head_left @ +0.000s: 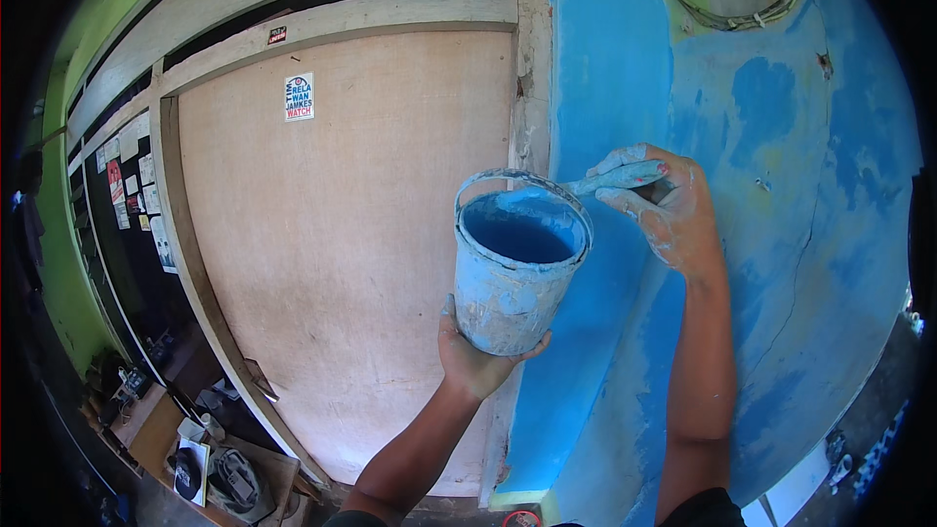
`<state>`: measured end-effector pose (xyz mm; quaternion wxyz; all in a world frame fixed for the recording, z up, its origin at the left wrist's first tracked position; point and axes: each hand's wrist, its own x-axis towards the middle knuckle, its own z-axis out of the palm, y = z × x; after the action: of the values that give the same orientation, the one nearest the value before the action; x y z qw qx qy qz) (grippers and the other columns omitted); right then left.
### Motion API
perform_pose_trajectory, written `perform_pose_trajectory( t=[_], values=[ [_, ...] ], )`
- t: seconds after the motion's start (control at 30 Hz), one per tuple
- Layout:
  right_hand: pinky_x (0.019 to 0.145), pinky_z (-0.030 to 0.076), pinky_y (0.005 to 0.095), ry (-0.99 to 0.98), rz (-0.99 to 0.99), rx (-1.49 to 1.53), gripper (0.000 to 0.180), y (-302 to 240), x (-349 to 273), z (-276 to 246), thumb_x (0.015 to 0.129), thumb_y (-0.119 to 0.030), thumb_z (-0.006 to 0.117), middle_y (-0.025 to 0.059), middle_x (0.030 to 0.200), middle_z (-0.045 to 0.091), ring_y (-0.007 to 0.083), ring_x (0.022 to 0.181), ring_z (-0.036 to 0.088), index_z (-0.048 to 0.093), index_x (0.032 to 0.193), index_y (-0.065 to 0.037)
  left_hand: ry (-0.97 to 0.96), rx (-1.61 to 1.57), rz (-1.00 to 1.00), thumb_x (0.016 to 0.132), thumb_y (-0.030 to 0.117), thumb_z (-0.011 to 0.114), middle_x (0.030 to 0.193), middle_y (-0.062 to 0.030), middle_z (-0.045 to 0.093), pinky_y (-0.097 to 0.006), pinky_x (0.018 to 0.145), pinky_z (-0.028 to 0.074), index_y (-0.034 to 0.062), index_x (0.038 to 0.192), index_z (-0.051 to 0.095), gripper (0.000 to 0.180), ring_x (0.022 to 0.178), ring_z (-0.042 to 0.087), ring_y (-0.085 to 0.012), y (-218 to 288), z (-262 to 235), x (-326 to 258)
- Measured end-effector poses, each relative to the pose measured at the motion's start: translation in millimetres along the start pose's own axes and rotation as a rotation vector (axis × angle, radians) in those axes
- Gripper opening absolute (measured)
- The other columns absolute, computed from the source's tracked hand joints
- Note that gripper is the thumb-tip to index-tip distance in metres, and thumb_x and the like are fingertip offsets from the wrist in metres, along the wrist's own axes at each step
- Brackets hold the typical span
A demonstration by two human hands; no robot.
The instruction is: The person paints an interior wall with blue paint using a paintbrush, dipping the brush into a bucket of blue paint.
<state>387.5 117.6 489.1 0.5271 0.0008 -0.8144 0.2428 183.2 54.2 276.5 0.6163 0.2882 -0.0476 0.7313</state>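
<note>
My left hand [477, 356] holds up a paint bucket [512, 298] from below, its fingers wrapped round the base. Dried blue and grey paint crusts the bucket's outside, and its handle stands up over the rim. Blue paint coats the inside; the bottom lies in shadow. My paint-smeared right hand [673, 203] grips a paintbrush [630, 176] by its paint-covered handle. The brush points left, its head end at the bucket's right rim and partly hidden there. Behind both hands is a wall [610, 59] with a fresh bright blue strip beside the door post and patchier blue further right.
A pale wooden door panel [332, 263] in a worn frame fills the left. Coiled cable [781, 18] hangs high on the wall. At the lower left, a wooden table [278, 468] carries a grey bag [239, 486] and a dark cap [187, 473].
</note>
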Motion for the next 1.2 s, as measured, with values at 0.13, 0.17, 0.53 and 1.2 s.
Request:
perform_pose_trajectory(
  t=[0.13,0.17,0.53,1.2],
  values=[
    [0.083,0.056,0.0281,0.041,-0.057,-0.024,0.020,2,-1,2,0.088,-0.001,0.078,0.0078,0.095,0.075,0.0119,0.087,0.067,0.073,0.106,0.004,0.002,-0.005,-0.004,0.104,0.063,0.019,0.166,-0.0170,0.030,-0.067,0.111,0.036,0.0207,0.165,0.029,0.075,0.150,0.035,-0.0410,7,-4,2],
    [0.082,0.056,0.0280,0.061,-0.062,-0.038,0.020,1,-2,5,0.088,-0.001,0.077,0.0076,0.096,0.074,0.0119,0.087,0.067,0.073,0.106,0.004,-0.006,-0.018,-0.009,0.105,0.063,0.018,0.167,-0.0164,0.029,-0.067,0.112,0.035,0.0206,0.165,0.028,0.074,0.151,0.034,-0.0410,9,-7,2],
    [0.081,0.055,0.0291,0.137,-0.051,0.001,0.020,6,17,20,0.088,0.000,0.078,0.0082,0.098,0.074,0.0139,0.089,0.067,0.073,0.106,0.005,-0.037,-0.105,-0.102,0.102,0.066,0.024,0.169,-0.0167,0.026,-0.070,0.112,0.035,0.0215,0.166,0.025,0.078,0.152,0.032,-0.0431,33,-32,8],
    [0.087,0.058,0.0325,0.041,-0.079,-0.349,0.022,7,19,66,0.089,-0.003,0.077,0.0117,0.099,0.076,0.0155,0.088,0.070,0.072,0.109,0.006,-0.017,-0.235,-0.217,0.101,0.068,0.025,0.170,-0.0172,0.023,-0.072,0.112,0.031,0.0219,0.167,0.023,0.080,0.153,0.029,-0.0450,50,-35,0]
  ],
)
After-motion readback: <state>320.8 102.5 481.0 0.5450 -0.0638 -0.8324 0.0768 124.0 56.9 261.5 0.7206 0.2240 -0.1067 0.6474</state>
